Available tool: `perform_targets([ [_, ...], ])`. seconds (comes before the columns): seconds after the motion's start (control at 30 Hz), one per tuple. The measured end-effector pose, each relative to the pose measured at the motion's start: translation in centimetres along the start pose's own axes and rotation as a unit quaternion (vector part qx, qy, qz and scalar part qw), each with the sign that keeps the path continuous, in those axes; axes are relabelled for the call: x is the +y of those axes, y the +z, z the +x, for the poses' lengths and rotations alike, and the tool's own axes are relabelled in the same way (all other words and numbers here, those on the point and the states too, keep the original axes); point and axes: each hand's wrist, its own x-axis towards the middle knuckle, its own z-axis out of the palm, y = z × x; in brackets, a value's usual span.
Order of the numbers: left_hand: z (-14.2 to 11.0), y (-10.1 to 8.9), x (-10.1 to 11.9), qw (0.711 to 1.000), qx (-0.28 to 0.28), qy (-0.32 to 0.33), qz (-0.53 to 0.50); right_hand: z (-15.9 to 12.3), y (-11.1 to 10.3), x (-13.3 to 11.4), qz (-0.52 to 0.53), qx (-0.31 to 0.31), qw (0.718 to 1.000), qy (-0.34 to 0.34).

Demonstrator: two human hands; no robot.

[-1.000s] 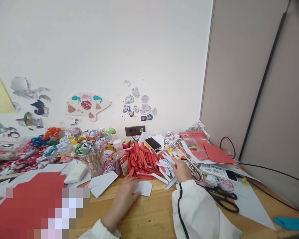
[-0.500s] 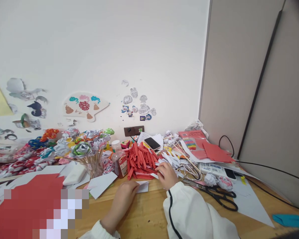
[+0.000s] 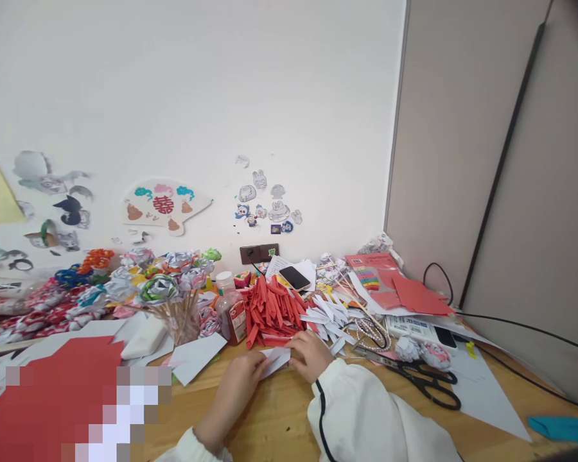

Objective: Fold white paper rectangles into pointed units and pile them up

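A small piece of white paper (image 3: pixel 275 360) lies just above the wooden table in front of me. My left hand (image 3: pixel 241 377) pinches its left end between thumb and fingers. At its right end, the fingers of my right hand (image 3: pixel 312 355) are closed on the same paper. Right behind the hands rises a heap of folded red paper strips (image 3: pixel 274 311). Folded white paper pieces (image 3: pixel 326 316) are piled to the right of it, close behind my right hand.
Black-handled scissors (image 3: pixel 424 378) lie to the right of my right sleeve. A glue bottle (image 3: pixel 230 311) stands left of the red heap, beside a cup of sticks (image 3: pixel 180 324). Red paper sheets (image 3: pixel 67 385) cover the left side. A phone (image 3: pixel 295 278) rests at the back.
My right hand has come left and nearer, away from the white folded pile, onto the right end of the paper. The paper is now tilted up slightly; my left hand has barely shifted.
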Motion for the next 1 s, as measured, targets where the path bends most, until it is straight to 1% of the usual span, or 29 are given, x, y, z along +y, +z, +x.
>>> perform_targets([
  [0.1, 0.0, -0.4, 0.3, 0.996, 0.085, 0.022, -0.016, 0.0, -0.7, -0.5, 0.021, 0.018, 1.0, -0.003],
  [0.13, 0.0, -0.6, 0.4, 0.993, 0.107, 0.02, -0.04, 0.1, -1.0, -0.8, 0.032, 0.029, 0.999, -0.007],
  [0.2, 0.2, -0.8, 0.5, 0.987, 0.122, 0.002, -0.101, 0.1, -1.6, -1.3, 0.057, 0.05, 0.997, -0.024],
  [0.33, 0.4, -0.6, 0.6, 0.971, 0.073, -0.054, -0.222, 0.1, -2.1, -1.7, 0.074, 0.057, 0.993, -0.078],
  [0.43, 0.5, -0.1, 0.6, 0.963, 0.025, -0.075, -0.258, 0.2, -1.8, -1.5, 0.066, 0.061, 0.99, -0.109],
  [0.53, 0.3, 0.3, 0.5, 0.967, -0.001, -0.079, -0.243, 0.2, -1.3, -1.2, 0.052, 0.072, 0.989, -0.119],
  [0.63, 0.3, 0.5, 0.3, 0.978, -0.013, -0.057, -0.2, 0.2, -1.1, -1.1, 0.018, 0.072, 0.99, -0.119],
  [0.73, 0.2, 0.6, 0.2, 0.989, -0.016, -0.022, -0.149, 0.2, -1.2, -1.2, -0.015, 0.054, 0.991, -0.124],
  [0.9, 0.2, 0.8, 0.2, 0.994, -0.028, 0.033, -0.098, 0.2, -1.8, -1.4, -0.014, 0.024, 0.991, -0.129],
  [1.0, 0.1, 0.6, 0.3, 0.994, -0.041, 0.034, -0.097, 0.2, -2.0, -1.4, -0.007, 0.004, 0.991, -0.135],
])
